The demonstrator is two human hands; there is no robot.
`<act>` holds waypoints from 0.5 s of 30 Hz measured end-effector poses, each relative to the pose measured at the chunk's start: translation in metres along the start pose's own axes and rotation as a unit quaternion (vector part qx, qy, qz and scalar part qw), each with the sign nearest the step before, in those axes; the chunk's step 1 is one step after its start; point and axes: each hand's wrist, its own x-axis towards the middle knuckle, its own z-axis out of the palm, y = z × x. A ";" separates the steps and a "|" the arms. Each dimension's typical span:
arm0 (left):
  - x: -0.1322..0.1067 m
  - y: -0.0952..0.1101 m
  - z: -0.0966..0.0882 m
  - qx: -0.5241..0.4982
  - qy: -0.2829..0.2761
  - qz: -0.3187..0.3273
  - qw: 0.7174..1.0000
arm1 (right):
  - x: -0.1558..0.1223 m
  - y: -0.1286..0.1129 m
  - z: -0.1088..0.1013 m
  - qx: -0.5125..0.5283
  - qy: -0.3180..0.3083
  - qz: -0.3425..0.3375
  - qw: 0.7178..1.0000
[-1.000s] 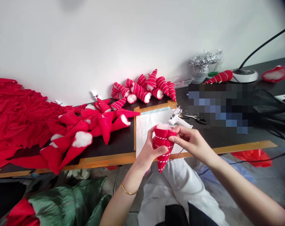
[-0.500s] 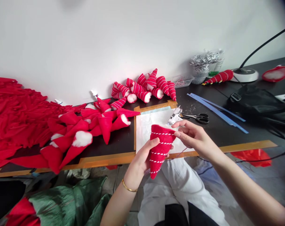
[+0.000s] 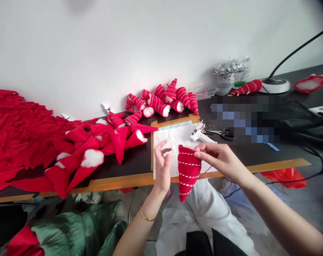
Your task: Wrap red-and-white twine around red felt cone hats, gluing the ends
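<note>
from my end, i have the right hand [image 3: 204, 151] pinching the cone [image 3: 188, 170] by its wide rim, point down, just in front of the edge of the tabletop [image 3: 134, 167]. the left hand [image 3: 163, 167] is empty, fingers loosely curled, just beside the cone but not touching. i judge the step in hand as handling the cone's rim; the next move calls for a light pinch and a steadying palm. the cone is soft, felt-like red cloth, ringed by twisted, white-flecked string [image 3: 205, 172], a loose length beside it. the glue gun [image 3: 200, 134] is smooth white; fluffy stuffing [image 3: 93, 158] puffs from plainer cones.
</note>
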 end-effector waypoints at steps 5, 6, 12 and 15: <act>0.006 0.031 -0.004 0.166 -0.194 0.070 0.964 | 0.004 0.011 0.006 -0.056 -0.038 -0.015 0.998; 0.006 0.036 -0.003 0.184 -0.221 0.037 0.957 | 0.004 0.013 0.008 -0.060 -0.038 -0.023 0.997; 0.010 0.040 0.001 0.164 -0.230 -0.086 0.956 | 0.003 0.012 0.008 -0.051 -0.032 -0.016 0.998; 0.017 0.032 -0.009 0.155 -0.225 -0.099 0.957 | 0.003 0.012 -0.002 -0.069 -0.001 -0.018 0.997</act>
